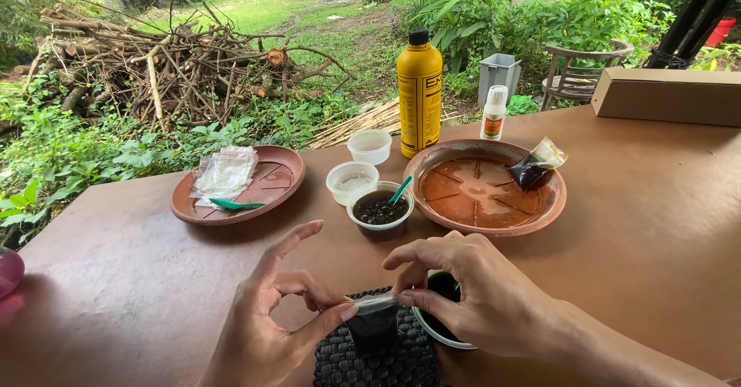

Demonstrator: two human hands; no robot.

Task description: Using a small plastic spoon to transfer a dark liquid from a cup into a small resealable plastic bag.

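Observation:
My left hand (266,321) and my right hand (475,290) pinch the top edge of a small clear plastic bag (374,325) filled with dark material, held upright over a black woven mat (378,364). Under my right hand sits a cup (436,333) with dark contents, partly hidden. Just beyond my hands stands a small clear cup of dark material (380,210) with a teal spoon (400,189) in it.
Two empty clear cups (351,180) (370,145), a clay saucer (486,221) bearing a filled bag (536,167), another saucer (285,182) with empty bags (225,172) and a teal spoon (235,203), a yellow bottle (419,94), a small white bottle (494,113), a cardboard box (668,95).

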